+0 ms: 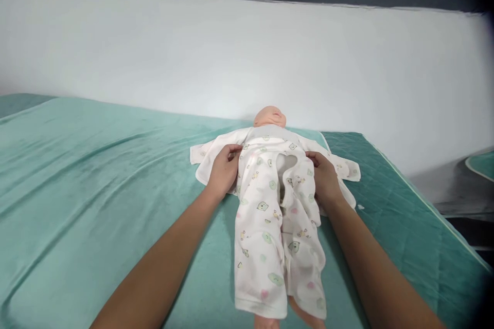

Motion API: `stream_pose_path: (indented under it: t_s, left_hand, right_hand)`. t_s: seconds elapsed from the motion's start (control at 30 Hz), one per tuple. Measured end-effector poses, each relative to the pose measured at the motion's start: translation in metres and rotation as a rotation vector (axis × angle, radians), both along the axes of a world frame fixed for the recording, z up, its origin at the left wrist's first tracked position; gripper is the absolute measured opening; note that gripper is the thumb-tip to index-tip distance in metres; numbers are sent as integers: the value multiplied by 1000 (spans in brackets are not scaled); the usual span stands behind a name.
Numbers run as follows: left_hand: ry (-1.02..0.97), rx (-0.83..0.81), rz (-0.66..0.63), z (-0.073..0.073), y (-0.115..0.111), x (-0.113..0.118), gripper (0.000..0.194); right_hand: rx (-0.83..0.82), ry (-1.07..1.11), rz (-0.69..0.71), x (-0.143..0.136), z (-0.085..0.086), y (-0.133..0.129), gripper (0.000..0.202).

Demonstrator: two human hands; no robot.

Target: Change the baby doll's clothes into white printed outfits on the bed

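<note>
A baby doll lies on its back, head at the far end and feet toward me. It wears white baby pants printed with small green, pink and yellow figures, with an opening at the crotch. A white long-sleeved top spreads out around its upper body, sleeves to both sides. My left hand is closed on the pants at the left of the waist. At the right of the waist, my right hand pinches the other side of the pants. Some fingertips are hidden by cloth.
Under the doll lies a wrinkled light green sheet. On the right shows a darker green quilted mattress with a pale piped edge. A white wall rises behind, below a dark band. Another green padded edge is at far right.
</note>
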State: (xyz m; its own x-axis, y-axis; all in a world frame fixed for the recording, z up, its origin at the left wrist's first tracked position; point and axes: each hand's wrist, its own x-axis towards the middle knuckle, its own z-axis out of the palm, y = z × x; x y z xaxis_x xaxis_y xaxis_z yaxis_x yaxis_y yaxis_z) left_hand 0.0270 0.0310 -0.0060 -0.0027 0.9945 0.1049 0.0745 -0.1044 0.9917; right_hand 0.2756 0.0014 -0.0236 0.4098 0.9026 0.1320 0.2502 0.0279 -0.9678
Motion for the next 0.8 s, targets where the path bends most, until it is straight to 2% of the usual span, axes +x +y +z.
stream_pose_path:
  t_s: [0.13, 0.27, 0.4, 0.47, 0.57, 0.67, 0.8]
  left_hand:
    - [58, 118, 32, 5, -1, -2, 23]
    - [88, 263, 3, 17, 6, -1, 21]
    - [76, 271, -44, 31, 27, 7, 23]
    - [72, 232, -116, 35, 38, 11, 22]
    - [131, 175, -272, 38, 47, 12, 23]
    - [194, 171, -393, 39, 46, 5, 26]
    - [304, 237, -430, 43, 40, -2, 20]
  right_hand:
    - [95, 35, -36, 0, -1, 0, 19]
    - [228, -27, -49, -5, 14, 3, 22]
    - [226, -85, 65, -12, 37, 19, 22]
    - [206, -119, 124, -14, 43, 28, 24]
    - [171, -146, 235, -12, 45, 37, 26]
    - [147, -173, 359, -6, 43, 38, 26]
    - [183, -295, 454, 0, 44, 34, 21]
